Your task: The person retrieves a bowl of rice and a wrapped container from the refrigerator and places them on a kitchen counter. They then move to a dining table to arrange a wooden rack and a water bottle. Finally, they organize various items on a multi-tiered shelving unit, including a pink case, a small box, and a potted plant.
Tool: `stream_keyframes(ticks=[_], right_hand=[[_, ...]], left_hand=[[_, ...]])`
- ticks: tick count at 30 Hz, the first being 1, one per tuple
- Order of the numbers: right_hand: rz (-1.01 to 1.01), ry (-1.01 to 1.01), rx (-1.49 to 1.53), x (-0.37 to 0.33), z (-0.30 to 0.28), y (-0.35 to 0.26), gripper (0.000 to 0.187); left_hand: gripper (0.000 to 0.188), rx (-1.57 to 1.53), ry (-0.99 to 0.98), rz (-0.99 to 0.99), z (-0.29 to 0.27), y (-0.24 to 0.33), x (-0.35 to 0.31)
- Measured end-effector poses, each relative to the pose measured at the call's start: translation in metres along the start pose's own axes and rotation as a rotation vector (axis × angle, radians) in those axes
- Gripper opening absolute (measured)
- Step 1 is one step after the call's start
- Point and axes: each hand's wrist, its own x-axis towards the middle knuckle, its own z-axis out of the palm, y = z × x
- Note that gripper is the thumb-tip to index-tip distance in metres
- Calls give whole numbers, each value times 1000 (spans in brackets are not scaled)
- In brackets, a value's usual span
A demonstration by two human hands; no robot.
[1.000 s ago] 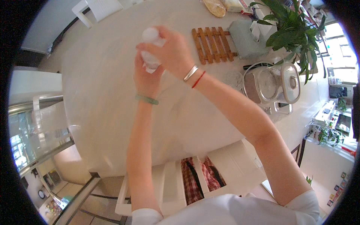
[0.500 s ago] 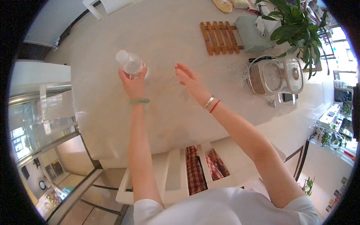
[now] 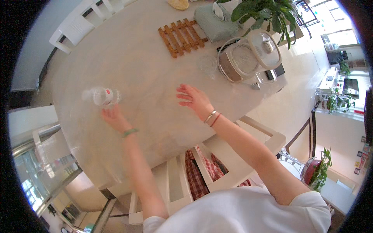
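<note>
A clear plastic bottle [image 3: 101, 96] with a white label stands on the pale round table [image 3: 147, 66] at the left. My left hand [image 3: 111, 116] lies just below the bottle, fingers apart, close to it or barely touching its base. A green band is on that wrist. My right hand [image 3: 193, 99] hovers flat over the middle of the table, fingers spread, holding nothing. Two bracelets circle its wrist.
A wooden slat trivet [image 3: 181, 36] lies at the far side. Beside it are a grey folded cloth [image 3: 214, 24], a leafy plant [image 3: 268, 11] and a glass-lidded pot [image 3: 248, 58]. White chairs stand at the near edge [image 3: 217, 163] and the far left [image 3: 75, 29].
Both hands were together on the bottle a second ago. The bottle now stands on the table at the left, my left hand has come off it, and my right hand has drawn away to the right.
</note>
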Motion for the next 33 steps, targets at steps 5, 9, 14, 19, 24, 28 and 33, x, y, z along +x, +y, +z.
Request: stream_keyframes(ticks=[5,9,14,19,24,28,33], right_hand=[[-89,323,50,-18,-56,-17,46],[-169,390,37,-9,-66,-28,52],[-155,338,-3,14,-78,-32,54],[-206,351,95,13,-80,-26,54],[-147,293,227,-16,-78,-22,53],[-104,163,220,-48,-63,-15,52],[-76,-26,202,-96,-30,-13,55]], left_hand=[[53,-143,-589,-309,84,52,-123],[51,-232,-765,-355,156,76,-160],[53,-183,-939,-265,210,83,-166],[51,-186,-912,-268,211,84,-169],[48,-285,-883,-437,173,91,-184],[54,-378,-879,-500,132,94,-206],[47,-362,-802,-425,82,123,-222]])
